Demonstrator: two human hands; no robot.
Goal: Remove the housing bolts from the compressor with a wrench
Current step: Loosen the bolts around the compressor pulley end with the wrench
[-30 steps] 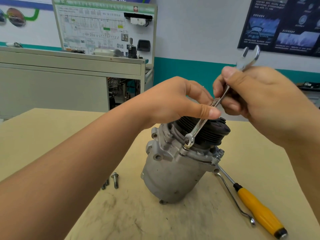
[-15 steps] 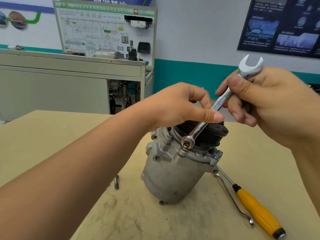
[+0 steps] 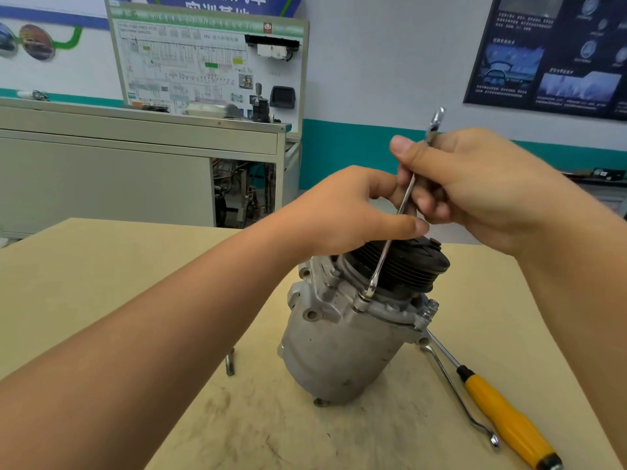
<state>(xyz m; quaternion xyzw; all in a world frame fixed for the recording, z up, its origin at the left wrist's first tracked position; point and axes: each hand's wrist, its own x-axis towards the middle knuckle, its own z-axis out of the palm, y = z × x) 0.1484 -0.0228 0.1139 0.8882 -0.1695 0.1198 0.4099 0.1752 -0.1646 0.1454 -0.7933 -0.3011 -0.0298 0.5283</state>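
Tan workbench top (image 3: 101, 266), scuffed grey at lower centre; cabinet and wiring board behind, upper left of frame.

Hands: my view shows the left hand (image 3: 342, 212) and right hand (image 3: 475, 184) both grasping the wrench (image 3: 381, 262). The left pinches the mid shaft with the thumb laid across it. The right pinches higher up, and the open end sticks out above the knuckles. The ring end sits on a housing bolt (image 3: 361, 303) at frame centre.

Task object: the compressor (image 3: 339, 351) stands on end mid-table, black pulley (image 3: 407, 266) upward, looking slightly tilted.

Progress (judgement): partway.
- One loose bolt (image 3: 230, 362) lies on the table left of the body.
- A flange hole (image 3: 310, 314) looks empty.
- The bolt under the ring stands proud of its boss, so probably nearly out.
- A fastener at the right flange (image 3: 429, 308) appears still seated.
- Far-side bolts are hidden.

Room:
- The pulley crowds the wrench shaft on its right, so swing is short there; it is more open toward frame left.
- A yellow-handled screwdriver (image 3: 505, 418) and a bent steel tool (image 3: 454, 388) lie at lower right, their tips close against the flange.
- Table edges are well apart from the compressor.
- The loose bolt is not near an edge.
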